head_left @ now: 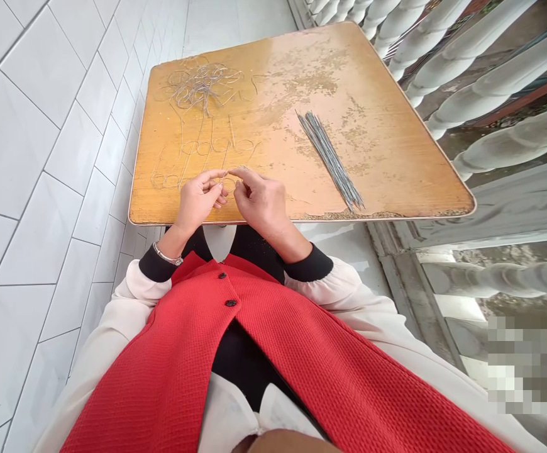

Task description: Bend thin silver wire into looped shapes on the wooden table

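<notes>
My left hand (200,201) and my right hand (259,204) meet above the near edge of a worn yellow wooden tabletop (363,170), their fingertips pinching a thin bent wire (229,183). A small wire loop shows just below the fingertips. Several shaped wire pieces (207,157) lie in rows beyond my left hand. A tangled heap of wire loops (202,85) sits at the far left of the table. To the right of my right hand lies a bundle of straight metal wires (330,160).
A white stone balustrade (462,82) runs along the right side, close to the table's far corner. White floor tiles (33,189) stretch along the left. A blurred patch (530,365) covers the lower right of the view.
</notes>
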Available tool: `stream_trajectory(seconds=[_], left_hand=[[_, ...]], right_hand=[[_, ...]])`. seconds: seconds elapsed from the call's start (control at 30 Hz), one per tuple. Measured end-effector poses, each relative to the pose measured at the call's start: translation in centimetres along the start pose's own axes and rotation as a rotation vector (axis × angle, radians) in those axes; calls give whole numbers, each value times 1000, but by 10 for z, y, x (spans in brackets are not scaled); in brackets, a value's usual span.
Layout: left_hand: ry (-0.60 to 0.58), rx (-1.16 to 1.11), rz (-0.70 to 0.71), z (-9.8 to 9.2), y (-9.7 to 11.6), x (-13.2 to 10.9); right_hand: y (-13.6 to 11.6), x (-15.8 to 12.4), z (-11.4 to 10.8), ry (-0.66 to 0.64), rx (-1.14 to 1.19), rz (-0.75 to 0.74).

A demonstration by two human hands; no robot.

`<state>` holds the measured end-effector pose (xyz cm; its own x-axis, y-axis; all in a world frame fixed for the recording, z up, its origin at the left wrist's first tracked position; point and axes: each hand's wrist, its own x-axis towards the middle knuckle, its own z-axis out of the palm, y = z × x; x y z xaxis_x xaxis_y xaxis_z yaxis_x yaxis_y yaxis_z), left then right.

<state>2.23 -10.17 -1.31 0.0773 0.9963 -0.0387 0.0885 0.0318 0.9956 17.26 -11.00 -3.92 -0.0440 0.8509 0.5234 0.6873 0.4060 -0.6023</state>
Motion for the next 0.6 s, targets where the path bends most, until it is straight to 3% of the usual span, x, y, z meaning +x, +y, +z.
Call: stream_trajectory(seconds=[0.4,0.6], left_hand=[[25,46,20,-5,2,1],[19,42,21,-5,0,1]], right_hand=[[8,8,-6,-141,-141,-176],[9,10,-7,-179,-173,-172]])
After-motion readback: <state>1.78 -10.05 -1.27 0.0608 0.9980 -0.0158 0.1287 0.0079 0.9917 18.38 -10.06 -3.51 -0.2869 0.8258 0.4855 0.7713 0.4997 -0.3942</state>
